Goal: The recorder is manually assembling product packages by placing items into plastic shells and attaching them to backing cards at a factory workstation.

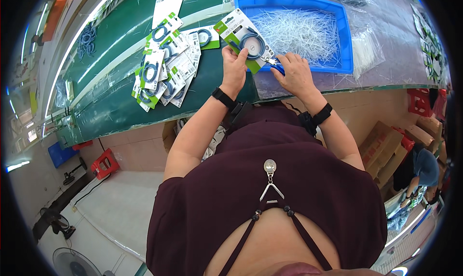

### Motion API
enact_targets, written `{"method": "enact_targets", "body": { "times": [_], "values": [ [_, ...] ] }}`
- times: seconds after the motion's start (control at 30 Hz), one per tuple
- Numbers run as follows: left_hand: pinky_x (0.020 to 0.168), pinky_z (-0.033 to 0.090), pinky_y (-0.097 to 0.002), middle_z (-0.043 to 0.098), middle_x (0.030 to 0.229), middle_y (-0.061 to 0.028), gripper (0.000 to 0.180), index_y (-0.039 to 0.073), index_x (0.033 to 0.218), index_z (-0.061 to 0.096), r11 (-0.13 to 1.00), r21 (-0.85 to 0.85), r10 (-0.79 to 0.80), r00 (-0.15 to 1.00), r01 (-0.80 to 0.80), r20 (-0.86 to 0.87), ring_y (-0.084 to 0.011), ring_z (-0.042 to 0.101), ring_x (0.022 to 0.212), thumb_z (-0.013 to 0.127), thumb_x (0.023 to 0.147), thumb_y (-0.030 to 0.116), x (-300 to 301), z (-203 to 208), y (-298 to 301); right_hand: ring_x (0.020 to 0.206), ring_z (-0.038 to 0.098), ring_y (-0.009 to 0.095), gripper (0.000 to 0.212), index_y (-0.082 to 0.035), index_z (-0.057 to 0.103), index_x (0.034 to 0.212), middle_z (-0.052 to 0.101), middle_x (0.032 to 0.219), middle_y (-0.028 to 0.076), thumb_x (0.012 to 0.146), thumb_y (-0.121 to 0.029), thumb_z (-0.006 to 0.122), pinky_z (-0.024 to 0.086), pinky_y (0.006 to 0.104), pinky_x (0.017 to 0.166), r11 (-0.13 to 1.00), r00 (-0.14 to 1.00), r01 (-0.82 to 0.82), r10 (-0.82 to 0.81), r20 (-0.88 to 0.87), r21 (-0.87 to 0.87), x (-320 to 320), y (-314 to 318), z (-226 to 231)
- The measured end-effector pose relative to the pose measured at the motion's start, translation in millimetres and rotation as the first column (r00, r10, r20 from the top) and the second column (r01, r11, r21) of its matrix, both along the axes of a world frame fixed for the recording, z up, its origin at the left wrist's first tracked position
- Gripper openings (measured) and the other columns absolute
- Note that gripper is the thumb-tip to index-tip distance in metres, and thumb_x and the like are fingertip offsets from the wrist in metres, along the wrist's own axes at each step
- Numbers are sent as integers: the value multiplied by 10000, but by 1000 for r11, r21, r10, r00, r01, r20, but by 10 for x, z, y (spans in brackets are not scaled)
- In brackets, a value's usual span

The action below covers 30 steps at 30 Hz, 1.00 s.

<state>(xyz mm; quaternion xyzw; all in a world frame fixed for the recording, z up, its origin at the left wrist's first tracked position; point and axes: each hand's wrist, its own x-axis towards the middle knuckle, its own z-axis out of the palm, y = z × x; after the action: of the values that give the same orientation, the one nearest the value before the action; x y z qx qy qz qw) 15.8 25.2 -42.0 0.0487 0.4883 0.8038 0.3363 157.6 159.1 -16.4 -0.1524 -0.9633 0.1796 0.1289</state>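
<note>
Between thumb and fingers, my left hand (233, 69) grips a green-and-white retail card (233, 24) with a coiled blue-grey cable (261, 43) on it. The card is tilted in front of the blue tray. My right hand (297, 77) is closed around small cutting pliers (277, 67) with blue handles. Their metal jaws are at the card's lower right edge, beside the cable coil; whether they touch a tie there is too small to tell. To the left, a loose heap of similar carded cables (150, 72) lies overlapping on the green table.
A blue tray (350, 49) full of thin white plastic strips (299, 32) stands behind my hands. Right of it lies a bag of white strips (365, 47). Loose blue cables (87, 39) are at far left. Cardboard boxes (383, 150) and another person (423, 167) are at right.
</note>
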Motion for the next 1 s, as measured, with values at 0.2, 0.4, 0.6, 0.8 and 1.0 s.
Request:
{"method": "enact_targets", "body": {
  "times": [0.2, 0.4, 0.6, 0.8, 1.0],
  "values": [
    [835, 498, -316, 518, 1159, -72, 351, 68, 1254, 331, 997, 77, 7, 1000, -7, 10, -151, 559, 1024, 509, 953, 38, 46, -25, -26, 934, 559, 276, 371, -67, 603, 1091, 588, 958, 95, 811, -300, 669, 400, 396, 773, 999, 999, 38, -37, 27, -12, -23, -52, 81],
    [952, 487, -387, 491, 1230, -68, 395, 102, 1309, 327, 992, 120, 37, 999, -40, 30, -184, 532, 1134, 488, 958, 18, 100, 20, -10, 899, 549, 256, 380, -75, 604, 1090, 580, 943, 78, 791, -292, 689, 387, 385, 762, 999, 999, 37, -37, 0, 28, -47, -50, 99],
    [969, 477, -394, 473, 1246, -68, 430, 110, 1331, 302, 989, 125, 82, 997, -81, 1, -182, 519, 1151, 476, 953, 0, 127, -43, -2, 872, 533, 227, 389, -96, 604, 1099, 568, 912, 52, 773, -282, 707, 364, 360, 762, 994, 999, 36, -33, -31, 105, -88, -68, 178],
    [970, 473, -389, 473, 1250, -68, 425, 123, 1335, 305, 988, 97, 124, 992, -123, 2, -183, 516, 1158, 463, 959, 2, 103, -62, -16, 837, 555, 245, 342, -88, 614, 1088, 583, 903, 54, 799, -255, 687, 388, 354, 736, 990, 1000, -10, 10, -1, 139, -142, -49, 243],
    [903, 486, -334, 483, 1209, -41, 433, 123, 1327, 309, 976, 181, 106, 990, -122, 96, -150, 532, 1071, 512, 954, 42, 74, 144, 53, 695, 588, 230, 281, -30, 638, 942, 565, 725, 76, 885, -305, 633, 450, 332, 626, 668, 992, 90, -129, 5, -739, -118, -78, -236]
  ]
}}
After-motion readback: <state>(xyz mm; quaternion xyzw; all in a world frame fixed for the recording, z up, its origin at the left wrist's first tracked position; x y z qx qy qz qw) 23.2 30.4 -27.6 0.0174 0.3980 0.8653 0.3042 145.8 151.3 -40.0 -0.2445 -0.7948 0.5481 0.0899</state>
